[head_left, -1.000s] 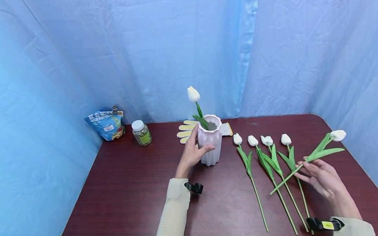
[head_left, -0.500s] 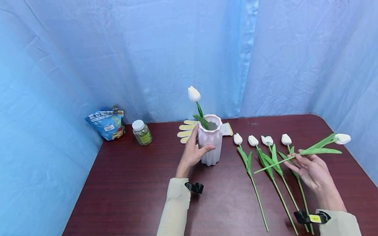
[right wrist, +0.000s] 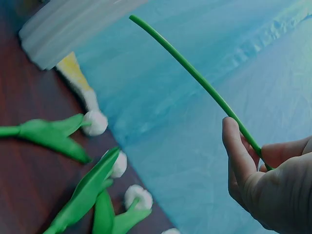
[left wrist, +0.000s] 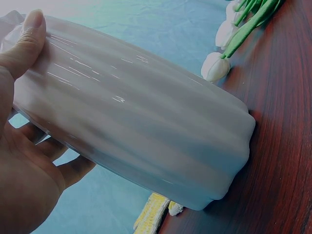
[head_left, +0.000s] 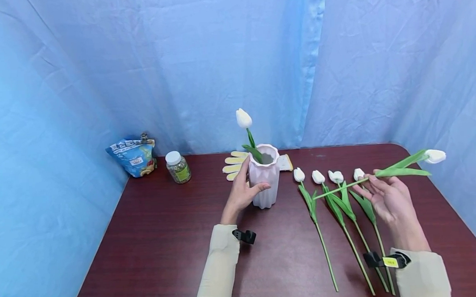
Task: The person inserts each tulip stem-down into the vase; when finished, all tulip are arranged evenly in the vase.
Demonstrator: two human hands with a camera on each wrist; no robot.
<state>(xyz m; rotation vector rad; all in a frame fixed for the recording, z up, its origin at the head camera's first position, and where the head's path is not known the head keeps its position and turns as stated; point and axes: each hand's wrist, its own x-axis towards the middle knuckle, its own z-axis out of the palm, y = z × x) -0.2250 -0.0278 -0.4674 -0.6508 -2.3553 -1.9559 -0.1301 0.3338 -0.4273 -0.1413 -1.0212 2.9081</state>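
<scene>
"Four loose tulips (head_left: 334, 207), where?"

"Right of the vase (head_left: 266, 174) on the desk (head_left: 158, 240), blooms at the far end; likely spread so leaves don't tangle."

"Left grip (head_left: 241, 191)?"

"Thumb and fingers around the vase, probably steadying it. Vase is upright, one tulip (head_left: 254, 152) in it, bloom above the rim."

"Right grip (head_left: 392, 200)?"

"Narrow: pinching another tulip (head_left: 402, 172) where the leaves start, right of the vase, over the loose ones. Stem end points toward the vase, bloom away; presumably held there to leave that end free."

"Rest?"

"Glove (head_left: 232, 168) behind the vase, jar (head_left: 179, 169) and bag (head_left: 132, 158) left of it, jar nearer."
</scene>
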